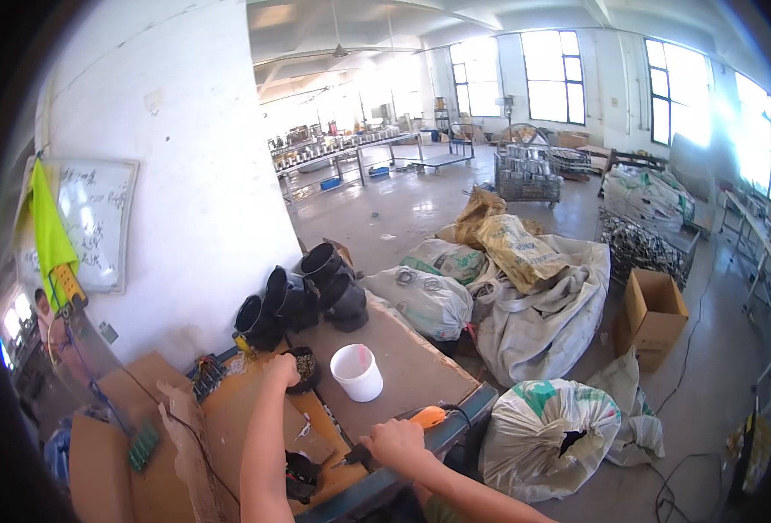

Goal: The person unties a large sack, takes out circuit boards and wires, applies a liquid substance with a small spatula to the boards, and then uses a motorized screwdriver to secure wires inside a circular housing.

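The left hand (pixel 283 369) reaches into a small dark bowl (pixel 303 368) just left of the white bucket (pixel 357 372); its fingers are hidden, so their grip cannot be told. The right hand (pixel 394 442), nearer than the bucket, is closed around an orange-handled tool (pixel 416 421) whose tip is hard to make out. Black pipe fittings (pixel 303 298) crowd the tabletop (pixel 403 349) behind the bucket.

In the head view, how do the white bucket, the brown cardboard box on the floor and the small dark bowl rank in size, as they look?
Largest to smallest, as they appear:
1. cardboard box
2. white bucket
3. dark bowl, partly covered by the left hand
The box stands farther from the camera, so its real lead is likely greater.
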The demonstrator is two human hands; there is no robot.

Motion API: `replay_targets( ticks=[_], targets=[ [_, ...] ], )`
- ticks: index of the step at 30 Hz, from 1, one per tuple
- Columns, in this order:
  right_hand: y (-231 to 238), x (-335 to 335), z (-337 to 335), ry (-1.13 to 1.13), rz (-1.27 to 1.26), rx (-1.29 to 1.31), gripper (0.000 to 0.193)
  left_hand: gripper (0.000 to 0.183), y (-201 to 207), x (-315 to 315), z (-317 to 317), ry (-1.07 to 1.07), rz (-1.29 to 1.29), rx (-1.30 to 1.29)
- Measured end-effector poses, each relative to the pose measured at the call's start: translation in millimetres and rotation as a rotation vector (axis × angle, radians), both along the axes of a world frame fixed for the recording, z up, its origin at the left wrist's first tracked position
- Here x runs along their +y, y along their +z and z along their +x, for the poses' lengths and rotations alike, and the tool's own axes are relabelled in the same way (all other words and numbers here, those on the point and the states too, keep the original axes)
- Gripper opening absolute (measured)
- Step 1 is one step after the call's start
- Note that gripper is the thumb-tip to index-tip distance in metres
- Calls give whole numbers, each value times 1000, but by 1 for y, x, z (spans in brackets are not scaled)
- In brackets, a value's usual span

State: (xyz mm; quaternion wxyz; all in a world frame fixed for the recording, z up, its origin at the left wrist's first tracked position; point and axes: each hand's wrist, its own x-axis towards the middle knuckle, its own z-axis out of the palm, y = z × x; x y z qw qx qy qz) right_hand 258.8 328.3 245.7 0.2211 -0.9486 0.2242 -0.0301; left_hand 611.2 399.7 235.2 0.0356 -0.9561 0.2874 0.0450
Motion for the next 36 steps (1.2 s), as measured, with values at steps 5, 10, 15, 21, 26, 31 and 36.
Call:
replay_targets(
  ticks=[5, 10, 15, 21, 26, 31, 36],
  targets=[
    [-18, 21, -3, 52, 502, -224, 54, 32, 22, 10, -8, -87, -35, -21],
    [-20, 13, -12, -277, 1809, 85, 71, 9, 23, 21, -8, -194, -214, -302],
    [-40, -25, 9, -351, 1782, 204, 46, 30, 67, 12, -32, -201, -317, -338],
    [-35, -19, 17, -525, 1626, 180, 45, 26, 78, 29, -25, -64, -467, -295],
    [-32, -2, 13, -639, 1482, -59, 56, 18, 57, 32, -13, 25, -550, -277],
    [-26, 2, 12, -698, 1470, -33, 55, 4, 47, 39, -10, -61, -699, -311],
    [-11, 14, 7, -852, 1375, -197, 48, 5, 77, 40, -27, -170, -861, -350]
  ],
)
